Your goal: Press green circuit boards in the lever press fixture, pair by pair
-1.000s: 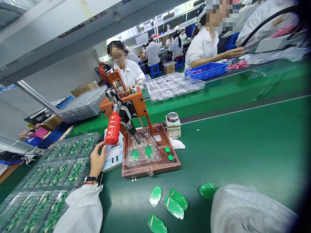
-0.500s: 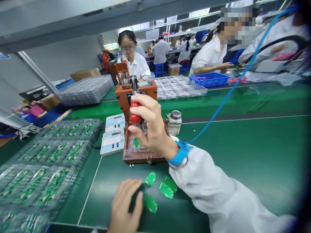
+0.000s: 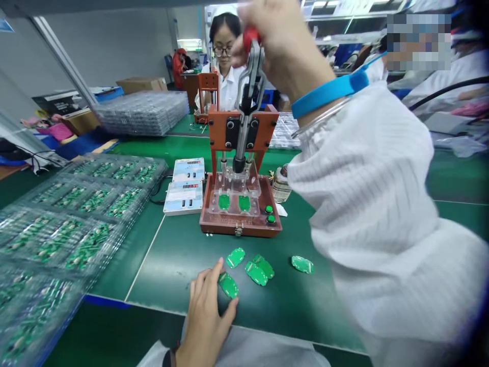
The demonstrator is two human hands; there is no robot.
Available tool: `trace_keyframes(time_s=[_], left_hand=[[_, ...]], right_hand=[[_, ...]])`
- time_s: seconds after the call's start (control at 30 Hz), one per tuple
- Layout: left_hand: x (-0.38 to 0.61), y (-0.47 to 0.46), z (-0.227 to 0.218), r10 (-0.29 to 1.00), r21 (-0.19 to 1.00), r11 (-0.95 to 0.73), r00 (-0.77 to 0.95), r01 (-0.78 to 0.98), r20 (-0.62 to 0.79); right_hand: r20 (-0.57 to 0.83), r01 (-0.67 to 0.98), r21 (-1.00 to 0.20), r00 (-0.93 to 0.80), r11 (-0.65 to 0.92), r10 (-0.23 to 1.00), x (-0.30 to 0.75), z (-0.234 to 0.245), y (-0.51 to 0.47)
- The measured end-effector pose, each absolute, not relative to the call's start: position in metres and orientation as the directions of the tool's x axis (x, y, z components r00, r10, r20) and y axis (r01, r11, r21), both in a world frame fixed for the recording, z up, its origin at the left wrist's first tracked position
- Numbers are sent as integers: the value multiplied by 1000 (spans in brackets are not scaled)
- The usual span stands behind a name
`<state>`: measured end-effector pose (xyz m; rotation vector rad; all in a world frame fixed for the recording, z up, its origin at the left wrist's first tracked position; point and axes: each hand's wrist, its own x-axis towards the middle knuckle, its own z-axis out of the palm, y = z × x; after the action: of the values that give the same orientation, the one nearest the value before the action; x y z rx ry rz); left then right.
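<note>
Right hand [image 3: 282, 46] has swung the red-grip lever [image 3: 250, 66] up — press fixture [image 3: 240, 204] open — left hand [image 3: 208, 306] fingers now flat on a green board [image 3: 228, 284].

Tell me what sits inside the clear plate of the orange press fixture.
Two green circuit boards lie side by side under the clear plate of the press fixture. The plunger stands above them. The boards' undersides and any contacts beneath stay hidden.

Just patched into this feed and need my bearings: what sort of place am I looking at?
Most likely an electronics assembly line: an orange lever press jig holds green circuit boards, trays of boards sit alongside, and white-coated workers sit along green benches.
</note>
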<state>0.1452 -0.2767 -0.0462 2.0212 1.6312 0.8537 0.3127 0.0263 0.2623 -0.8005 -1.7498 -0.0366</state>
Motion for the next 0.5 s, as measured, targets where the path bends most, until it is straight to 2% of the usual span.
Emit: trace_keyframes(time_s=[0.03,0.07,0.1,0.13,0.2,0.23,0.33,0.37,0.43,0.5], left_hand=[[143,-275,-46,967,659,-250,150,709,205],[141,-273,-45,963,663,-269,175,698,206],[137,-271,-46,958,663,-287,197,691,209],[134,-268,-46,954,661,-299,209,689,213],[127,-262,-47,953,655,-303,216,692,213],[124,-259,-47,953,654,-302,215,694,211],[116,-248,-44,942,655,-333,273,678,196],[115,-244,-42,932,660,-353,309,664,187],[114,-236,-35,910,676,-384,383,629,160],[116,-229,-27,890,690,-395,439,606,123]], right_hand=[[786,559,-475,-79,680,613,318,259,30],[726,578,-539,-50,612,686,323,252,26],[739,578,-553,9,600,674,328,242,15],[805,577,-519,82,630,588,333,229,-1],[927,568,-374,217,734,305,339,192,-42],[937,549,-348,232,760,262,341,169,-64],[927,507,-370,149,778,344,344,94,-118],[906,507,-395,77,766,416,345,71,-128],[778,569,-447,-132,690,614,347,38,-139],[589,649,-454,-296,610,752,350,22,-138]])
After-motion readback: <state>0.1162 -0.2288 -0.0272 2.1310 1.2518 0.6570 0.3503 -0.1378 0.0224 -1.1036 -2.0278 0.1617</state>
